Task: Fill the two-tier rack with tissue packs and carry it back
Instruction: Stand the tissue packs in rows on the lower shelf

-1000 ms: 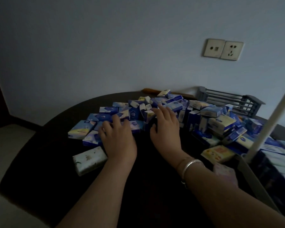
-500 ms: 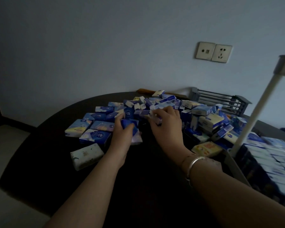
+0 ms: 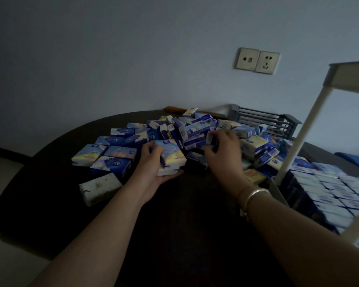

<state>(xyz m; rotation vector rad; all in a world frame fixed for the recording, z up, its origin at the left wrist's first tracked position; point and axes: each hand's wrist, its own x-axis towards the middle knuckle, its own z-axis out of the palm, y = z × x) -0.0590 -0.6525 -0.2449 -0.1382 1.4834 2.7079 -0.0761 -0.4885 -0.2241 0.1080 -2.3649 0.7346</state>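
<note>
dark round table (image 3: 50,183), tissue packs (image 3: 120,150), rack (image 3: 294,154)

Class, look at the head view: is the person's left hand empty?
No: the left hand grips a small stack of tissue packs lifted just above the dark table.

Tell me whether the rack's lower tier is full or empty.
Largely full: the lower tier of the rack holds tight rows of tissue packs across the part in view. The frame's edge cuts off the rest, so completely full cannot be confirmed.

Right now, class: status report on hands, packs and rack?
Left hand gripping stacked packs. Right hand grabbing in the pile. Rack lower tier packed.
</note>
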